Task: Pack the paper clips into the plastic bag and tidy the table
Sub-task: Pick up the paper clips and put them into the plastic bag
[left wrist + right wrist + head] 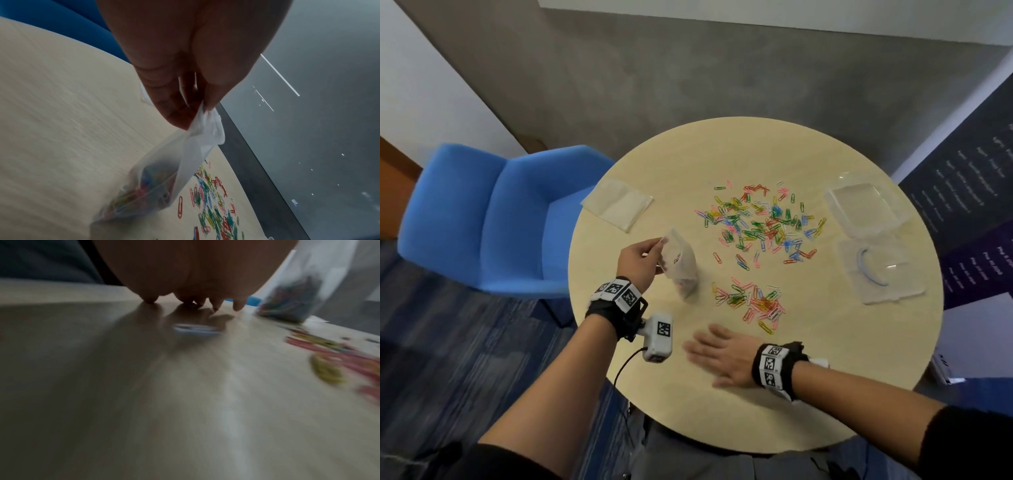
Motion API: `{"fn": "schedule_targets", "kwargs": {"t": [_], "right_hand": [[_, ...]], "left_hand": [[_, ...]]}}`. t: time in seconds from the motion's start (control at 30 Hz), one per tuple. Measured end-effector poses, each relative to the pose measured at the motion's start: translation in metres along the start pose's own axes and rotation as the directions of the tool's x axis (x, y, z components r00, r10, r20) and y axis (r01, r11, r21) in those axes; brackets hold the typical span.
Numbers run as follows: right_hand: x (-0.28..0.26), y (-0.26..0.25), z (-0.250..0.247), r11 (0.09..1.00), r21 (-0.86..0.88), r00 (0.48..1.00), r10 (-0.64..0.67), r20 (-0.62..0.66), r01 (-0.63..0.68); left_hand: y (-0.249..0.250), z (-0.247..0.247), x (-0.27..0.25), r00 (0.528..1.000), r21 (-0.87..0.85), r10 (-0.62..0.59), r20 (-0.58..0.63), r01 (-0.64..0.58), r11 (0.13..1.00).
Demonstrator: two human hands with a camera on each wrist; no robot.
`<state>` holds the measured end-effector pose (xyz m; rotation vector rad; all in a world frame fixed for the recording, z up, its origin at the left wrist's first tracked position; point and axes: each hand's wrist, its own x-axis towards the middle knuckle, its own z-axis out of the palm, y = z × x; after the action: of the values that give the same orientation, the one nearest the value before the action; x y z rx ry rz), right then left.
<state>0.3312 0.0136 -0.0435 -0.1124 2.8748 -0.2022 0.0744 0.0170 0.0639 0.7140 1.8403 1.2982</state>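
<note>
Pale wooden table (722, 404), grey floor (688, 68)

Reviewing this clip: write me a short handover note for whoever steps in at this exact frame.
Left hand: pinches the top of the plastic bag, which stands on the table with some clips already inside.
Right hand: open, fingers flat and blurred, low over the near table; holds nothing.
Paper clips: a large scatter at mid-table, a smaller heap just beyond the right hand.
Also there: spare flat bags far left, an open clear plastic box with its lid at right.
Done: part of the clips bagged.
Left: bag both piles, close the bag, tidy up.
</note>
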Motion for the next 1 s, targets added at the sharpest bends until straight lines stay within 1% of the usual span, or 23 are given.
{"fn": "schedule_targets", "kwargs": {"t": [0.1,0.2,0.27,0.33,0.4,0.47,0.53,0.57,0.6,0.67,0.7,0.73,0.8,0.87,0.9,0.93,1.0], "right_hand": [[0.010,0.026,-0.019,0.986,-0.055,0.985,0.163,0.054,-0.160],[0.010,0.050,-0.035,0.950,-0.099,0.951,0.304,0.063,-0.297],[0.005,0.062,-0.042,0.922,-0.095,0.920,0.383,0.083,-0.375],[-0.005,0.068,-0.042,0.884,-0.077,0.875,0.468,0.125,-0.462],[-0.018,0.070,-0.039,0.838,-0.022,0.819,0.538,0.198,-0.545],[-0.033,0.070,-0.041,0.806,0.040,0.787,0.563,0.250,-0.590],[-0.047,0.068,-0.051,0.773,0.098,0.767,0.590,0.251,-0.627],[-0.054,0.067,-0.057,0.763,0.119,0.766,0.605,0.216,-0.636],[-0.060,0.065,-0.061,0.768,0.124,0.776,0.612,0.149,-0.629],[-0.070,0.055,-0.062,0.816,0.054,0.817,0.576,0.017,-0.576],[-0.072,0.047,-0.056,0.836,0.015,0.836,0.548,-0.010,-0.548],[-0.072,0.039,-0.049,0.852,-0.006,0.852,0.523,-0.007,-0.523],[-0.068,0.027,-0.033,0.880,-0.042,0.879,0.475,0.051,-0.473],[-0.065,0.031,-0.024,0.877,-0.065,0.874,0.480,0.072,-0.476],[-0.066,0.038,-0.025,0.856,-0.068,0.855,0.516,0.055,-0.513],[-0.067,0.047,-0.028,0.819,-0.055,0.818,0.573,0.044,-0.571],[-0.074,0.065,-0.034,0.719,0.004,0.718,0.692,0.077,-0.695]], "left_hand": [[-0.001,-0.001,-0.001,1.000,0.002,-0.007,-0.010,0.007,1.000],[0.000,0.002,0.001,1.000,-0.006,-0.011,-0.001,0.011,1.000],[-0.001,0.004,0.002,1.000,-0.007,-0.012,0.006,0.012,1.000],[-0.001,0.007,0.002,1.000,-0.008,-0.014,0.012,0.014,1.000],[0.000,0.010,0.001,1.000,-0.009,-0.016,0.011,0.017,1.000],[0.000,0.014,0.000,1.000,0.000,-0.012,0.013,0.012,1.000],[0.000,0.018,0.000,1.000,0.020,-0.012,0.020,0.012,1.000],[0.000,0.020,0.001,1.000,0.024,-0.013,0.026,0.013,1.000],[0.000,0.022,0.002,0.999,0.029,-0.014,0.032,0.013,0.999],[-0.001,0.027,0.003,0.999,0.043,-0.013,0.041,0.011,0.999],[-0.001,0.028,0.003,0.999,0.046,-0.009,0.045,0.007,0.999],[-0.002,0.030,0.003,0.999,0.046,-0.005,0.048,0.003,0.999],[-0.004,0.036,0.004,0.999,0.051,-0.003,0.053,0.001,0.999],[-0.006,0.038,0.004,0.998,0.056,-0.001,0.058,-0.002,0.998],[-0.008,0.039,0.004,0.998,0.058,-0.001,0.057,-0.002,0.998],[-0.009,0.039,0.004,0.998,0.059,-0.001,0.057,-0.003,0.998],[-0.008,0.038,0.002,0.999,0.060,-0.002,0.050,-0.001,0.998]]}}
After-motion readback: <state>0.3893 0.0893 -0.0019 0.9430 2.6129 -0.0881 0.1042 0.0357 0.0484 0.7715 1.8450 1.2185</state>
